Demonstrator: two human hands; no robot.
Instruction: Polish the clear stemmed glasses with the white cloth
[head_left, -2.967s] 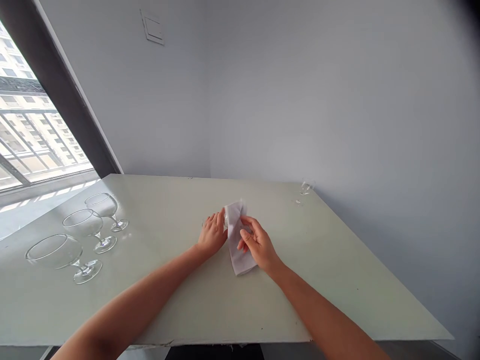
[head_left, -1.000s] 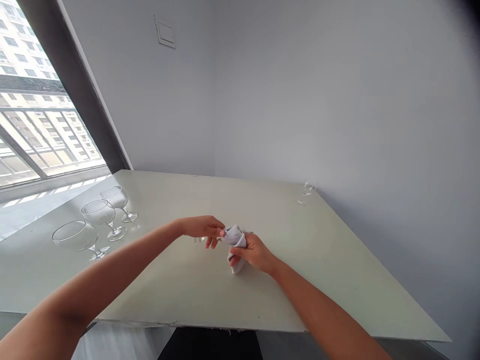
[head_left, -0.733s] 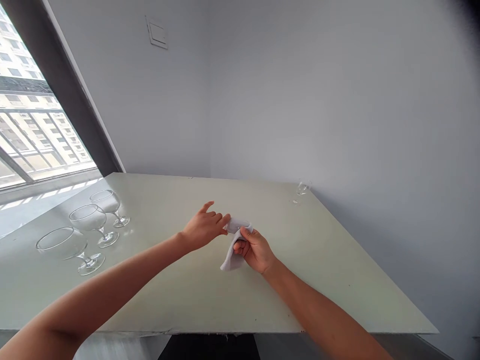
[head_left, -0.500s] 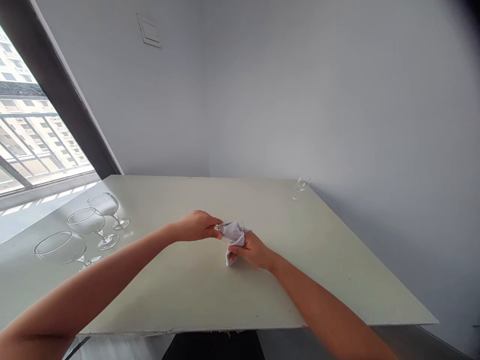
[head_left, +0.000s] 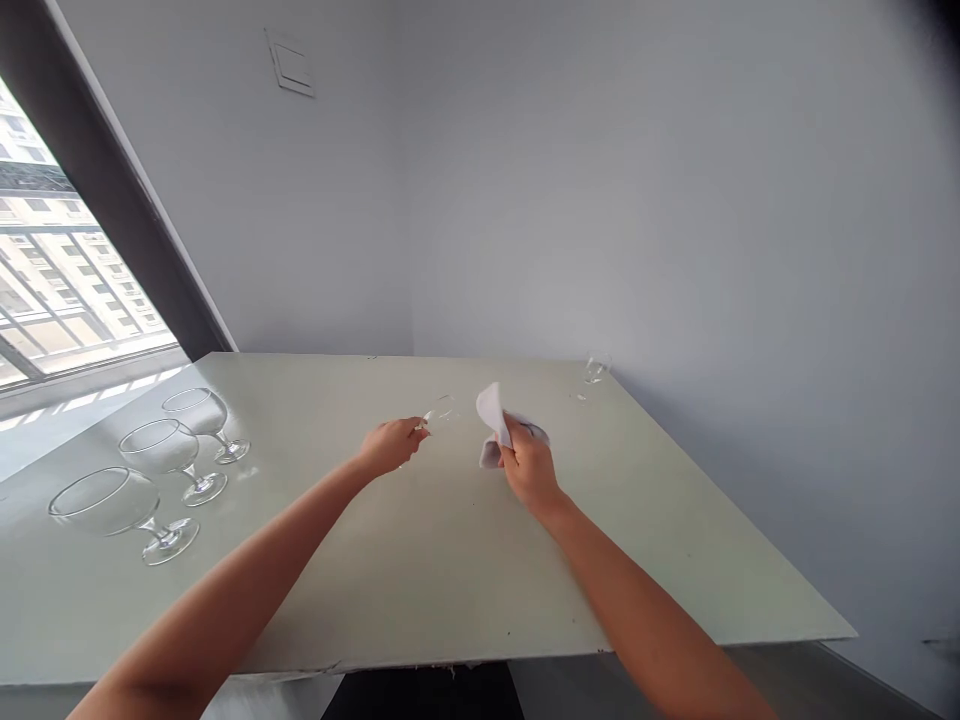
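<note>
My left hand (head_left: 394,444) pinches a clear glass (head_left: 441,408) above the middle of the table. Its outline is faint, and my fingers hide the part they hold. Off to the right, my right hand (head_left: 529,466) is closed around a crumpled white cloth (head_left: 491,408). One flap of the cloth stands up beyond the fingers, and a gap separates it from the glass.
On the left of the pale table (head_left: 420,580), three stemmed glasses stand in a row: a near one (head_left: 161,542), a middle one (head_left: 202,488) and a far one (head_left: 231,450). Another clear glass (head_left: 598,368) is at the far right corner, against the wall.
The cloth was wrapped round the glass between both hands. Now they are apart: my right hand has drawn the cloth right and away from me, my left hand keeps the glass.
</note>
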